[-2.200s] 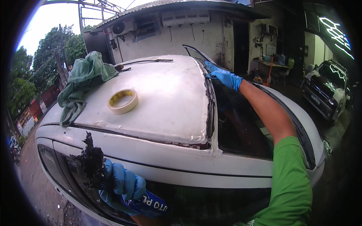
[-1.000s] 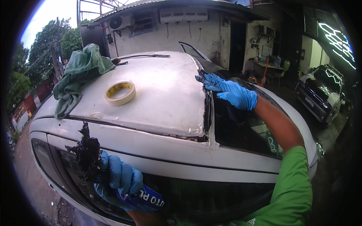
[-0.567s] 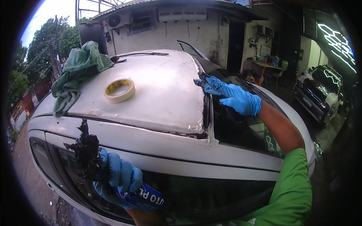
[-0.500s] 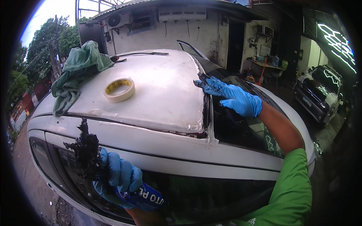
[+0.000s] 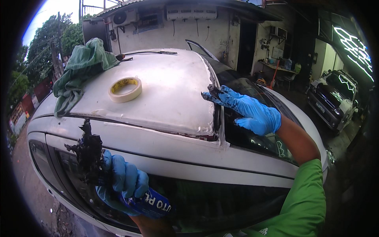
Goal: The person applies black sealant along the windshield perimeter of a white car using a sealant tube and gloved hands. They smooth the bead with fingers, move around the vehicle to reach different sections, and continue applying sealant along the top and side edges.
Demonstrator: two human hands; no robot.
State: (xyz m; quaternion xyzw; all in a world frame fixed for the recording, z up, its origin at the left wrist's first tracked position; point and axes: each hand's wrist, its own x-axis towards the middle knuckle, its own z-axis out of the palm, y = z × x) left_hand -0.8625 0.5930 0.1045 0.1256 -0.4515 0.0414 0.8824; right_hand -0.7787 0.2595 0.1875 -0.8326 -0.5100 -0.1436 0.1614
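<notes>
My left hand [image 5: 125, 179], in a blue glove, is wrapped round a blue package [image 5: 148, 203] at the lower left. Thick, ragged black paste [image 5: 90, 154] sticks out of its top above my fist. At the roof's front edge, my right hand [image 5: 252, 112], also gloved in blue, has its fingers stretched out. Its fingertips are caked with black paste and rest on or just over a black seam [image 5: 217, 118] between the white car roof [image 5: 169, 87] and the windshield. Pale masking tape [image 5: 222, 136] borders the seam's near end. Exact fingertip contact is hidden.
A roll of masking tape [image 5: 125, 94] lies on the roof. Left of it, a green cloth [image 5: 81, 73] drapes over the edge, with a wiper blade [image 5: 152, 53] farther back. A dark vehicle [image 5: 333, 98] stands at the right, near a cluttered workbench [image 5: 276, 67].
My right hand has shifted a little nearer to me along the seam, its fingers still stretched out. The left hand keeps its grip on the package, nearly still.
</notes>
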